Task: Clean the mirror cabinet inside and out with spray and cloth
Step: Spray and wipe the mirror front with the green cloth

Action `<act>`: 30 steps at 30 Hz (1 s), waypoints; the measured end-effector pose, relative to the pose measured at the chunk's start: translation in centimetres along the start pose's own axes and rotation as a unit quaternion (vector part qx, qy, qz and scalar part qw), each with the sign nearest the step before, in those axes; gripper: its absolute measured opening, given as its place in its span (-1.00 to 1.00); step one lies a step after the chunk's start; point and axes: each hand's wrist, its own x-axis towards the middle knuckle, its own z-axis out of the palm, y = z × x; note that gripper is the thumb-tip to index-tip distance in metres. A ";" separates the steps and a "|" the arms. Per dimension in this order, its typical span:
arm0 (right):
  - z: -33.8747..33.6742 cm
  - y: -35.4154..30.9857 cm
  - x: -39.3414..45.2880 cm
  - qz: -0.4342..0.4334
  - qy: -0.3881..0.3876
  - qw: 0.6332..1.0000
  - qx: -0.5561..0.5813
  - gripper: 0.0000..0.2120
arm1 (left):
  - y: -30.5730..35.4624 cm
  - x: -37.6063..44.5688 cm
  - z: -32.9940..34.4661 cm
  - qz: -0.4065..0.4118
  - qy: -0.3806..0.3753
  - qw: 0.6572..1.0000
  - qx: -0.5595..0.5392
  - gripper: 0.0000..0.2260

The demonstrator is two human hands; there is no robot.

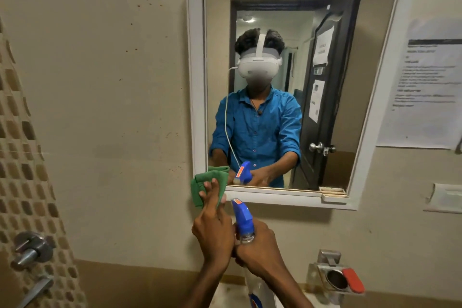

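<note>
Beige wall (112, 82), matte and lightly speckled, surrounds the mirror cabinet (295, 77), a rectangular unit with a smooth white frame and a glossy door that is closed. We see a mosaic-tiled strip (27, 157) at far left with metal tap fittings, and a printed paper sheet (425, 92) taped to the wall right of the frame.

Our left hand (212, 227) pinches the green cloth (200, 189): thumb and fingers are curled onto the soft, folded microfibre. Beyond the fingertips, the cloth's top edge reaches the cabinet's lower left corner; we cannot tell whether it touches the frame.

Our right hand (257, 250) is clenched around the neck of the spray bottle (243, 222), just below its glossy blue trigger head. The clear plastic body hangs below the fingers. The nozzle points up toward the frame's bottom rail, just short of it. Both hands sit close together, knuckles nearly touching.

Right of the right-hand fingers, a metal wall holder (335, 277) with a red flap projects from the wall. Left of the left-hand fingers, the wall runs flat as far as the tiled strip.
</note>
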 end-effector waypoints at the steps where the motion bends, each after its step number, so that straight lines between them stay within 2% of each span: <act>1: -0.3 0.2 0.0 0.001 0.006 1.000 -0.009 -0.80 | 0.2 -0.2 0.4 -0.005 0.007 1.000 0.002 -0.50; 3: -0.6 0.5 0.1 -0.004 0.032 0.999 -0.023 -0.85 | 0.5 -0.3 0.8 -0.012 0.023 1.000 0.008 -0.56; 7: -1.6 1.1 0.4 0.005 0.063 0.998 -0.019 -0.79 | 1.3 -0.7 1.5 -0.025 0.047 0.999 -0.006 -0.62; 18: -4.7 3.0 -0.6 0.031 0.085 0.996 -0.013 -0.72 | 3.4 -2.9 3.4 -0.004 0.022 1.000 -0.014 -0.57; 23: -6.7 3.8 -1.1 0.023 0.119 0.992 -0.035 -0.84 | 5.4 -4.7 5.2 0.006 0.001 1.000 -0.021 -0.58; 27: -8.5 4.4 -1.3 0.032 0.121 0.991 -0.038 -0.76 | 6.4 -5.6 6.3 0.016 0.004 1.000 -0.027 -0.60; 30: -9.2 4.9 -1.4 0.035 0.122 0.991 -0.048 -0.77 | 7.2 -6.2 6.7 0.019 -0.002 0.999 -0.030 -0.62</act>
